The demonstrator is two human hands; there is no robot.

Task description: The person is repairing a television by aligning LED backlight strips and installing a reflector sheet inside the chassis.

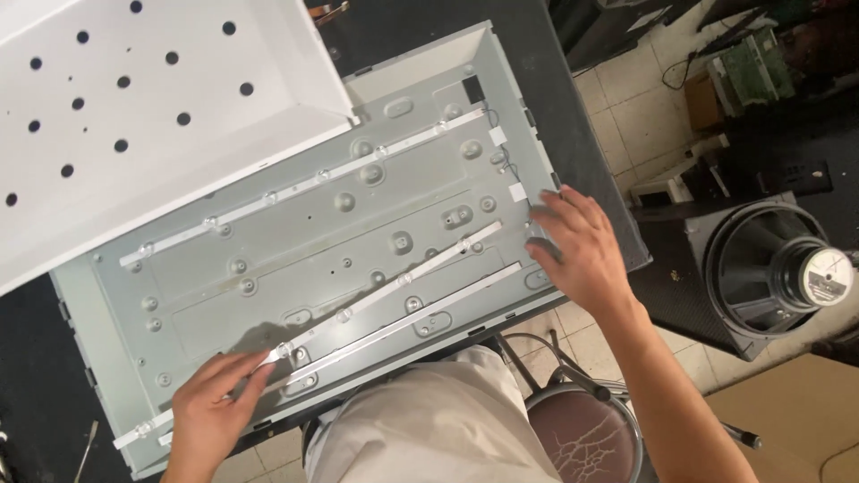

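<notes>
The left hand [213,404], grip pinched together, is clamping the thin white light strip [315,333] at lower left, while the right hand [573,250], fingers apart, is steadying the grey stamped-metal back panel [295,233].

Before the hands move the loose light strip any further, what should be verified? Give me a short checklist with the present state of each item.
1. Left hand on the loose light strip near its lower end: ok.
2. Right hand at the right edge of the metal back panel: ok, though what its fingers touch: cannot tell.
3. Strip tilted off its line, upper end free: ok.
4. White perforated sheet lifted aside, off the strips: ok.
5. Wires at the connector unplugged: cannot tell.
</notes>
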